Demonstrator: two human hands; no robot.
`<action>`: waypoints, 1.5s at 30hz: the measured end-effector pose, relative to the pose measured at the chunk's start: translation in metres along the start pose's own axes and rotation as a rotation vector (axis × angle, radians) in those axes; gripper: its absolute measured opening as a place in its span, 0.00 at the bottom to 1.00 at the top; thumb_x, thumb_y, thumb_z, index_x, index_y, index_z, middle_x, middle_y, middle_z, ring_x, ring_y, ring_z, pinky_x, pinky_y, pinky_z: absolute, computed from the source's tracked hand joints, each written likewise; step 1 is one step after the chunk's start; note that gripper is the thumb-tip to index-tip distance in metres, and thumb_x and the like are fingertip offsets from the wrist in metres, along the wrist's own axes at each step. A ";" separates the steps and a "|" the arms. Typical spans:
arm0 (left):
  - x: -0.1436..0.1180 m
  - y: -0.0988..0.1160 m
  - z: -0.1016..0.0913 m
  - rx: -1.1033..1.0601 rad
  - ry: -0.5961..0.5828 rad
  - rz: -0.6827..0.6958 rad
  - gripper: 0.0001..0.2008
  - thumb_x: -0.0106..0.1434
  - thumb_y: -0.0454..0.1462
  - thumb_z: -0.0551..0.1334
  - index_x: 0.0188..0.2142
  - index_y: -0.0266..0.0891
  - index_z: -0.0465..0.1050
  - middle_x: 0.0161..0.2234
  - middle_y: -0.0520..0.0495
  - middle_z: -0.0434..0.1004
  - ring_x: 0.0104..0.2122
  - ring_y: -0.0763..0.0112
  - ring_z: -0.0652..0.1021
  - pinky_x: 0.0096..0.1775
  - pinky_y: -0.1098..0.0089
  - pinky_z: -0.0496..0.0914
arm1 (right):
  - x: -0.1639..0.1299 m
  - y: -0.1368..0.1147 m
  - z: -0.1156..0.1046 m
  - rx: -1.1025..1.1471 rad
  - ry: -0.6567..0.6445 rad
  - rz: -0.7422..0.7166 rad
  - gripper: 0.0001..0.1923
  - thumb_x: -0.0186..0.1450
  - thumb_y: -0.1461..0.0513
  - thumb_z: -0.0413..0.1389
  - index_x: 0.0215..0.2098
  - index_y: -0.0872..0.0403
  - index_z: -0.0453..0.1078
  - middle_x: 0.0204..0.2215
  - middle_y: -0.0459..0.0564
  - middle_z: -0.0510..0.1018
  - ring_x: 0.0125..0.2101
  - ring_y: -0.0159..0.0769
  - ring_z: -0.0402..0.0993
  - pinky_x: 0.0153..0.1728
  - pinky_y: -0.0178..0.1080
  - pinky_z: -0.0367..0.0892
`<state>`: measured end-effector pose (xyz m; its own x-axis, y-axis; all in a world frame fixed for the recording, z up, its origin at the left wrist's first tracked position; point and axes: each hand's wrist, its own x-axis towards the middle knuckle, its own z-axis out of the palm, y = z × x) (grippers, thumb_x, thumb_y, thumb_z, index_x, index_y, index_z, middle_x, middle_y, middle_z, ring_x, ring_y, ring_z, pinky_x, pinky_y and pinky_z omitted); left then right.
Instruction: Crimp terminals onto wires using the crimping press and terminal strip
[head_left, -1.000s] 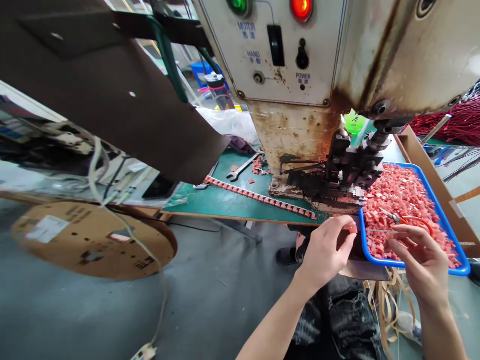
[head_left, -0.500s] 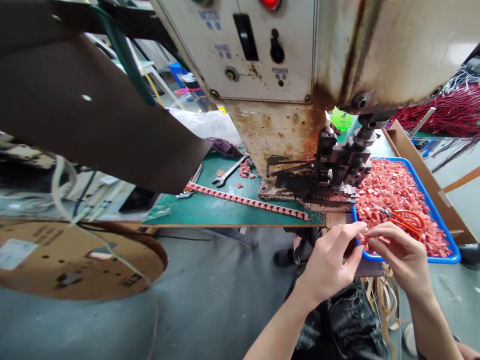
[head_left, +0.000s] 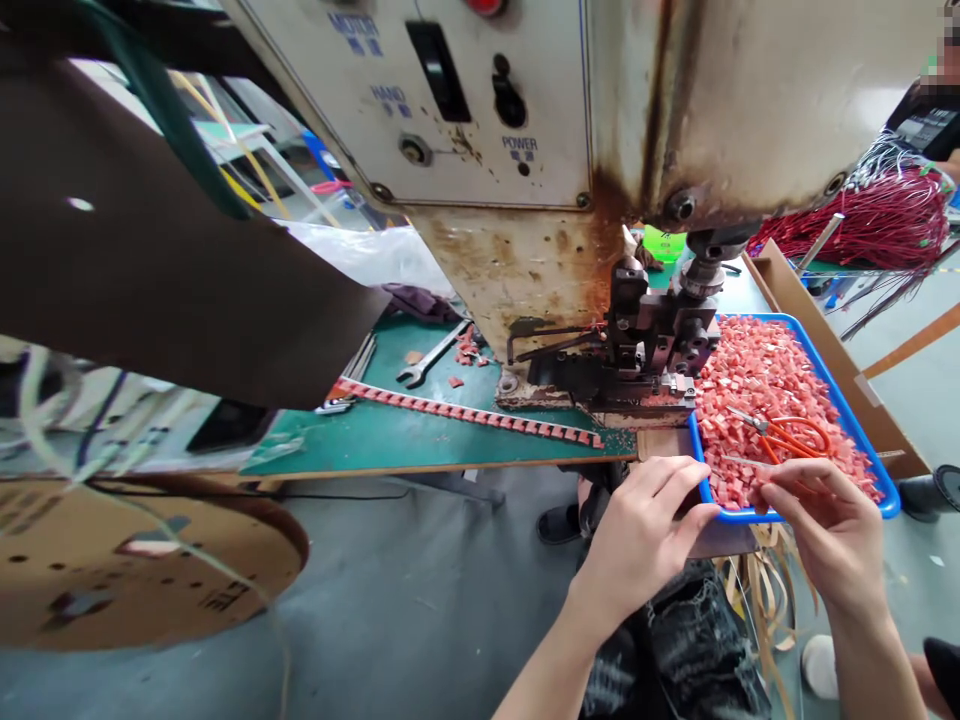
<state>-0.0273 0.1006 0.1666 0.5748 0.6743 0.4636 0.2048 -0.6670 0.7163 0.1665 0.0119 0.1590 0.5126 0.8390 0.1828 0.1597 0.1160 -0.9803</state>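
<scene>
Pinching a thin stick (head_left: 750,461) in my right hand (head_left: 836,530), I hold my left hand (head_left: 641,525) a bit wide by the tray (head_left: 742,517).

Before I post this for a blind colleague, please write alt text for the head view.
A person's right hand holds a thin pale rod over a blue tray heaped with pink pieces, the left hand by the tray's edge. Orange-handled scissors lie on the pieces; beside the tray, a stained machine stands on a green worktop.
</scene>
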 end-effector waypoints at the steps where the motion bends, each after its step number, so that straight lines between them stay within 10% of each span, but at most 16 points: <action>1: 0.000 0.001 0.000 -0.063 0.035 -0.028 0.12 0.72 0.40 0.61 0.53 0.41 0.73 0.46 0.42 0.82 0.47 0.62 0.82 0.50 0.62 0.77 | -0.001 0.000 0.000 -0.020 -0.023 -0.007 0.08 0.62 0.60 0.69 0.39 0.50 0.77 0.34 0.49 0.83 0.32 0.38 0.83 0.34 0.38 0.82; 24: -0.009 0.022 -0.012 -0.396 -0.284 -0.388 0.11 0.71 0.36 0.56 0.32 0.39 0.73 0.24 0.53 0.77 0.25 0.73 0.75 0.32 0.74 0.67 | -0.014 -0.022 0.011 -0.306 -0.495 -0.413 0.08 0.70 0.67 0.57 0.42 0.50 0.76 0.35 0.50 0.83 0.33 0.35 0.81 0.35 0.34 0.76; 31: -0.010 0.024 0.001 -0.516 -0.114 -0.465 0.09 0.68 0.41 0.62 0.33 0.38 0.76 0.28 0.50 0.80 0.28 0.71 0.78 0.35 0.73 0.70 | -0.012 -0.015 0.014 -0.274 -0.420 -0.429 0.07 0.71 0.66 0.57 0.41 0.51 0.77 0.34 0.51 0.84 0.34 0.36 0.82 0.36 0.36 0.78; 39: -0.034 0.015 0.000 -0.626 0.136 -0.534 0.08 0.65 0.41 0.67 0.35 0.37 0.76 0.36 0.44 0.81 0.37 0.67 0.81 0.41 0.71 0.75 | 0.051 -0.009 -0.064 -0.820 -0.180 -0.529 0.09 0.71 0.57 0.57 0.46 0.46 0.79 0.41 0.53 0.84 0.41 0.48 0.83 0.47 0.49 0.76; 45: -0.033 0.014 -0.001 -0.785 0.161 -0.559 0.12 0.65 0.45 0.68 0.38 0.37 0.76 0.32 0.46 0.82 0.32 0.67 0.84 0.38 0.70 0.78 | 0.080 0.011 -0.087 -0.981 -0.371 -0.565 0.13 0.71 0.53 0.53 0.46 0.45 0.79 0.40 0.53 0.84 0.39 0.50 0.83 0.42 0.49 0.77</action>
<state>-0.0441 0.0694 0.1616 0.4280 0.9035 -0.0243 -0.2045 0.1230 0.9711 0.2823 0.0338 0.1695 -0.0872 0.9209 0.3798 0.9443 0.1979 -0.2631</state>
